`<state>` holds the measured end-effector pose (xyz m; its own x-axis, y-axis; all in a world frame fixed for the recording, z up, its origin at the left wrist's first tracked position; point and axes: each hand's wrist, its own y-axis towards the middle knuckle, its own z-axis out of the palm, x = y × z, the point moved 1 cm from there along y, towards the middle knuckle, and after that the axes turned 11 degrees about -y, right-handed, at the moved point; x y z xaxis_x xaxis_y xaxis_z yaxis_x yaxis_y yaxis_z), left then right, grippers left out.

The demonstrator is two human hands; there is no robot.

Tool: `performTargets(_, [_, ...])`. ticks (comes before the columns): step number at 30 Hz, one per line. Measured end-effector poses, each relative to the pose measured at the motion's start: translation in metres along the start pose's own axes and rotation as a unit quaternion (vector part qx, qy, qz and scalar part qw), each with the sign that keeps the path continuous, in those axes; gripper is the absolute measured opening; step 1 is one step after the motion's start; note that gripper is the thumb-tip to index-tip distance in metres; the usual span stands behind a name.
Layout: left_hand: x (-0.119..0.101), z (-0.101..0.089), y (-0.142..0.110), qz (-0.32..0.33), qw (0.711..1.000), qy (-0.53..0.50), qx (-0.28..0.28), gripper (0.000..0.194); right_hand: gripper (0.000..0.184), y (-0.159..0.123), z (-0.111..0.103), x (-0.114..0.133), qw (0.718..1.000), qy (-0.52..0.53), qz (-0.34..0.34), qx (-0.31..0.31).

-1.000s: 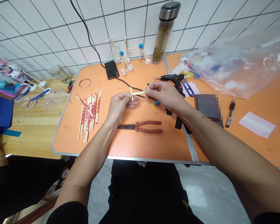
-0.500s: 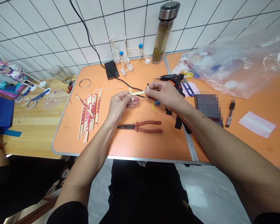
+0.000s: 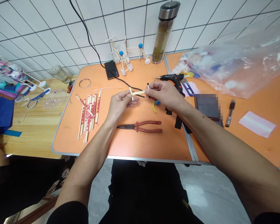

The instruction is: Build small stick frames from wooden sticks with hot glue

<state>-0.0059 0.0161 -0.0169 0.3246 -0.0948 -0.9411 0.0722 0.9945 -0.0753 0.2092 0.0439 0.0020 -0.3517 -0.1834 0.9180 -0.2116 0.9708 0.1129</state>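
Both hands hold a small frame of pale wooden sticks (image 3: 137,92) above the orange table (image 3: 130,143). My left hand (image 3: 121,104) pinches its left end, where a short cross stick stands upright. My right hand (image 3: 164,93) pinches the right end, and a short dark piece sticks up from those fingers. Red-handled pliers (image 3: 142,127) lie on the table just below the hands. A black and orange glue gun (image 3: 174,79) rests behind my right hand.
Wrapped chopsticks (image 3: 90,115) lie in a bundle at the left. Small stick bicycles (image 3: 124,57), a phone (image 3: 111,69) on a black cable and a bottle (image 3: 164,31) stand at the back. A plastic bag (image 3: 238,65), a pen (image 3: 230,113) and pink paper (image 3: 256,124) lie at the right.
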Motion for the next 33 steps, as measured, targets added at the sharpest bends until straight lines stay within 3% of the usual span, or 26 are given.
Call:
performTargets(7, [-0.0046, 0.0027, -0.0024, -0.022, 0.999, -0.004, -0.030, 0.041, 0.023, 0.0002, 0.0002, -0.0008, 1.000, -0.009, 0.000, 0.000])
performTargets(14, [-0.0061, 0.0059, -0.0029, -0.041, 0.998, -0.011, -0.054, 0.033, 0.021, 0.0001, 0.0009, -0.0017, 1.000, -0.014, 0.004, 0.009])
performTargets(23, [-0.0033, 0.0044, -0.0021, -0.025, 0.998, -0.026, -0.042, 0.030, 0.023, -0.0011, 0.0007, 0.0008, 1.000, -0.027, -0.001, 0.012])
performTargets(33, [-0.0075, 0.0073, -0.0042, -0.044, 0.997, -0.021, -0.059, 0.048, 0.024, -0.0006, -0.0001, -0.0004, 1.000, -0.020, 0.010, 0.015])
